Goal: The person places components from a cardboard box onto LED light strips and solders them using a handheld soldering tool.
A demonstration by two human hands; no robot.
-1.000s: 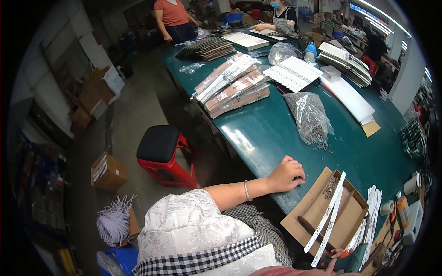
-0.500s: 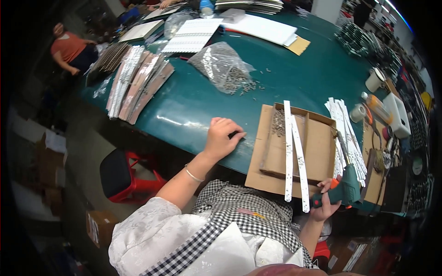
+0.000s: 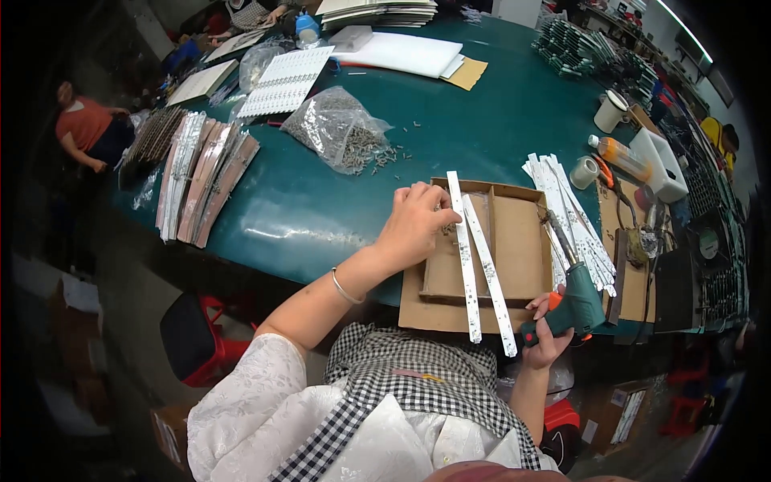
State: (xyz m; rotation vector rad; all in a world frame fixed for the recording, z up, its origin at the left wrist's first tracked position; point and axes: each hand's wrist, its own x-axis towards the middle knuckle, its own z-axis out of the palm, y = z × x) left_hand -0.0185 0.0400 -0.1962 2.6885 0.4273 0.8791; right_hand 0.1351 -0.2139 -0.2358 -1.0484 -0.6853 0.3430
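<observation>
My left hand (image 3: pixel 414 227) reaches over the left side of a shallow cardboard box (image 3: pixel 519 257), fingers bent together at the small metal parts there. What sits between the fingertips is hidden. Beside those fingers, a long white circuit strip (image 3: pixel 465 269) lies across the box, with a second white strip (image 3: pixel 492 280) slanting next to it. My right hand (image 3: pixel 548 341) grips a green soldering gun (image 3: pixel 581 299) by its handle at the box's near right corner. Its metal tip points away from me, past the box's right edge.
A bundle of white strips (image 3: pixel 574 221) lies right of the box. Beyond stand a tape roll (image 3: pixel 585 172), an orange bottle (image 3: pixel 622 158) and a mug (image 3: pixel 611 111). A plastic bag of small parts (image 3: pixel 337 128) spills onto the green table (image 3: pixel 321 209); strip stacks (image 3: pixel 210 177) lie left.
My left hand has moved right, from the bare table to the small parts in the box. My right hand keeps holding the soldering gun. The whole view has shifted.
</observation>
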